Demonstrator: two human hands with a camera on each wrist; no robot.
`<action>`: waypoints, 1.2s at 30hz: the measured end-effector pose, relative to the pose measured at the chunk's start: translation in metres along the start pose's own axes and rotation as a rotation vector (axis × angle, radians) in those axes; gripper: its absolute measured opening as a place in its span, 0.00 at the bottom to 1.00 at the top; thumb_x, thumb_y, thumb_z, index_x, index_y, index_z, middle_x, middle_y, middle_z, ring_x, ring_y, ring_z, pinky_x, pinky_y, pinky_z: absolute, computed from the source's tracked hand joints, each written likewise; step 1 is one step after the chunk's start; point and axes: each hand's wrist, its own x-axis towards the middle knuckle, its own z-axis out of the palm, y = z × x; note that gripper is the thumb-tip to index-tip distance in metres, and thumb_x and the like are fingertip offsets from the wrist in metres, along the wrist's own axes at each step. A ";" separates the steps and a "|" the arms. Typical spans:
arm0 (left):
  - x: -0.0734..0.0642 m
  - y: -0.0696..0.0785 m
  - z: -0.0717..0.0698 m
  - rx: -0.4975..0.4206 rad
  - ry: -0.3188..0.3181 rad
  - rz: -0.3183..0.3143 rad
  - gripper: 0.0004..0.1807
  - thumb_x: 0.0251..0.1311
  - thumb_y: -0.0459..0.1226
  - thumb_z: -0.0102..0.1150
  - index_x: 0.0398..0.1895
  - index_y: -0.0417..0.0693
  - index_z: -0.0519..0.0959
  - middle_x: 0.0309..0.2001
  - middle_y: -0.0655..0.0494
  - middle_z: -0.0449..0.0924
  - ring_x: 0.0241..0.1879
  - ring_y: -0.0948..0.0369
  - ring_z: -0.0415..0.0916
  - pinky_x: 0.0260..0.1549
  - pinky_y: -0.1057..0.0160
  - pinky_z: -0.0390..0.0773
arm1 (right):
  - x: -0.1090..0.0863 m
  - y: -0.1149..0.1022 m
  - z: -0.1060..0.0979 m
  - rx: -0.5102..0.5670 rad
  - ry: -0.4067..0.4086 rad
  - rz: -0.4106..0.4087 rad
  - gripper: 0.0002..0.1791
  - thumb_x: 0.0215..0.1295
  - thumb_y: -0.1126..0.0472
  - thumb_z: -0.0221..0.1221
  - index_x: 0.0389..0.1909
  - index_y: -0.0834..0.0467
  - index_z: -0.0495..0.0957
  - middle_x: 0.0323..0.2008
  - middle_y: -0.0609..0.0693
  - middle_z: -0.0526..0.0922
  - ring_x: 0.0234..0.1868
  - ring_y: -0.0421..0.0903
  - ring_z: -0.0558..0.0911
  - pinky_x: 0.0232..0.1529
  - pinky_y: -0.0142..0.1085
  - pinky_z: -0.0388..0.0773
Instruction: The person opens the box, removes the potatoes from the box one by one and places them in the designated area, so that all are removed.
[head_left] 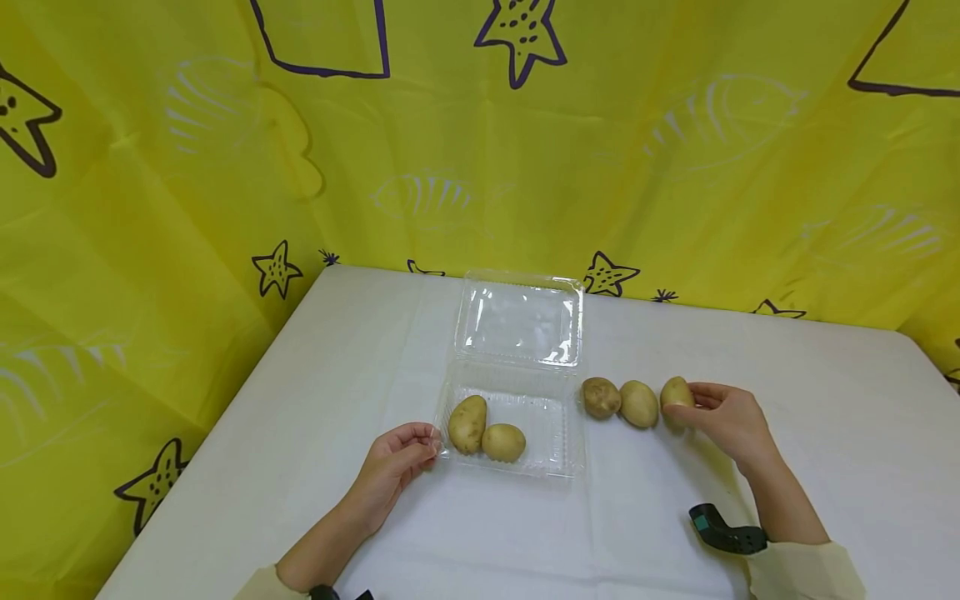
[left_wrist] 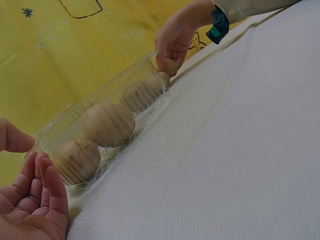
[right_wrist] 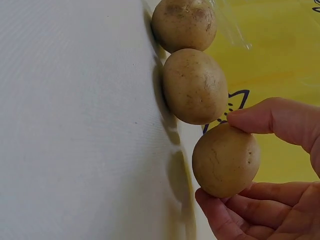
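My right hand (head_left: 723, 418) pinches a potato (right_wrist: 226, 160) between thumb and fingers, at the right end of a short row. Beside it on the table lie a smooth potato (head_left: 638, 404) and a browner potato (head_left: 601, 397), the latter next to the container. The clear plastic container (head_left: 551, 467) holds two potatoes at its left side, a long one (head_left: 467, 424) and a rounder one (head_left: 504, 442). With thumb and fingertips, my left hand (head_left: 397, 458) grips the container's left front corner. In the left wrist view, potatoes show through the ribbed clear wall (left_wrist: 90, 105).
The container's hinged lid (head_left: 520, 321) lies folded back behind its base. A white cloth (head_left: 360, 358) covers the table. Yellow patterned curtains (head_left: 465, 150) hang behind and to the left. Dark bands (head_left: 727, 533) circle both wrists.
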 end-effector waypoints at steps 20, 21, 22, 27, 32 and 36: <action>0.000 -0.001 -0.001 -0.001 -0.008 0.014 0.08 0.56 0.27 0.50 0.38 0.32 0.70 0.33 0.53 0.73 0.34 0.63 0.71 0.36 0.69 0.73 | 0.002 0.004 0.002 -0.063 -0.034 0.005 0.36 0.53 0.52 0.64 0.53 0.77 0.67 0.51 0.72 0.71 0.51 0.65 0.71 0.39 0.39 0.71; 0.000 -0.001 -0.001 0.001 -0.006 0.014 0.08 0.56 0.27 0.50 0.38 0.32 0.70 0.33 0.53 0.73 0.34 0.63 0.71 0.36 0.68 0.73 | 0.002 0.003 0.002 -0.065 -0.033 0.004 0.36 0.53 0.52 0.64 0.53 0.77 0.67 0.51 0.72 0.71 0.51 0.65 0.71 0.39 0.40 0.71; 0.000 -0.002 -0.001 0.003 -0.002 0.013 0.08 0.56 0.27 0.50 0.38 0.32 0.70 0.33 0.53 0.73 0.34 0.63 0.71 0.36 0.68 0.73 | 0.002 0.003 0.002 -0.068 -0.032 0.003 0.36 0.53 0.52 0.64 0.53 0.77 0.67 0.51 0.72 0.71 0.51 0.65 0.71 0.40 0.41 0.71; 0.001 -0.003 -0.002 0.003 0.012 0.007 0.08 0.55 0.27 0.50 0.38 0.33 0.70 0.33 0.52 0.73 0.34 0.62 0.71 0.36 0.68 0.74 | 0.002 0.002 0.002 -0.078 -0.037 0.003 0.37 0.54 0.51 0.64 0.53 0.77 0.67 0.51 0.73 0.71 0.51 0.66 0.70 0.43 0.46 0.70; 0.001 -0.003 -0.002 0.004 0.009 0.006 0.08 0.55 0.28 0.50 0.38 0.33 0.70 0.33 0.52 0.72 0.33 0.62 0.71 0.36 0.68 0.74 | 0.001 0.001 0.001 -0.090 -0.059 -0.004 0.37 0.54 0.51 0.63 0.54 0.77 0.66 0.51 0.73 0.71 0.51 0.66 0.70 0.44 0.50 0.70; 0.001 -0.003 -0.002 0.004 0.015 0.004 0.08 0.55 0.28 0.50 0.37 0.33 0.70 0.33 0.52 0.73 0.33 0.62 0.71 0.36 0.68 0.74 | 0.000 0.000 0.000 -0.109 -0.090 -0.001 0.40 0.54 0.49 0.63 0.56 0.77 0.64 0.52 0.74 0.69 0.52 0.67 0.68 0.47 0.53 0.68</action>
